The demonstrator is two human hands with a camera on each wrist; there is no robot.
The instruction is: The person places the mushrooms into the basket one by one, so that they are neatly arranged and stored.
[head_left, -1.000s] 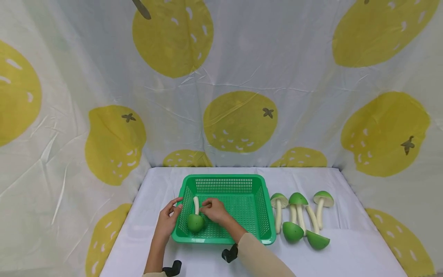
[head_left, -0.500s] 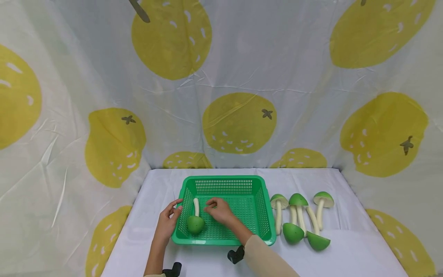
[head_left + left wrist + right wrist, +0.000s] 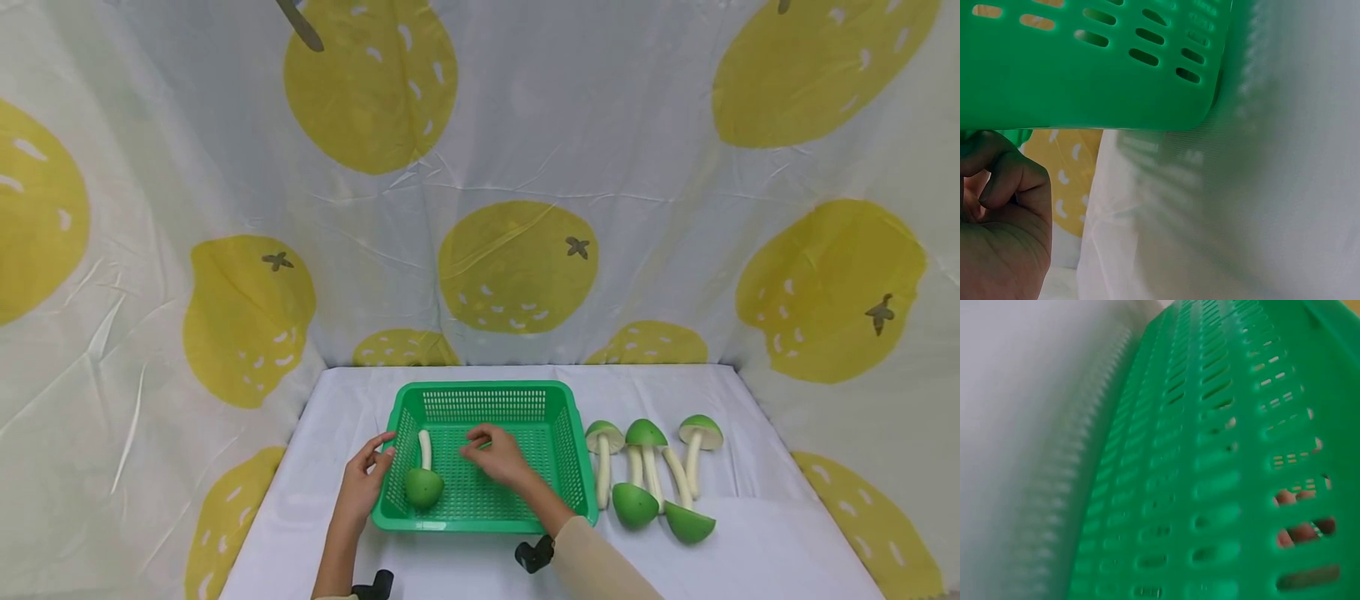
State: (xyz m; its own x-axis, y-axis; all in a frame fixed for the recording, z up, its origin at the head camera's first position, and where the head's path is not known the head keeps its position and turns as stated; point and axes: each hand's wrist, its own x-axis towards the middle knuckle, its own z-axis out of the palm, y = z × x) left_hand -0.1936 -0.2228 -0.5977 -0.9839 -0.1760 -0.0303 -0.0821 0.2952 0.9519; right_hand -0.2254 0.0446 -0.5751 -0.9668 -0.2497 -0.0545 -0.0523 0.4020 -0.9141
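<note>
A toy mushroom (image 3: 424, 487) with a green cap and white stem lies in the left part of the green plastic basket (image 3: 486, 527), its cap toward me. My left hand (image 3: 360, 482) holds the basket's left rim with fingertips and thumb. In the left wrist view the curled fingers of the left hand (image 3: 1007, 200) meet the basket's edge. My right hand (image 3: 497, 457) hovers over the basket's middle, right of the mushroom and apart from it, fingers loosely bent with nothing between them. Through the basket wall's slots (image 3: 1216, 481), the right wrist view shows bits of fingers.
Several more green-capped mushrooms (image 3: 648, 471) lie in a loose cluster on the white tablecloth (image 3: 750, 533), just right of the basket. Behind and at both sides hangs a curtain (image 3: 667, 250) with yellow fruit prints.
My right hand has drawn away from the mushroom's stem, moving right across the basket. The mushroom has stayed where it lies, and the left hand remains at the rim.
</note>
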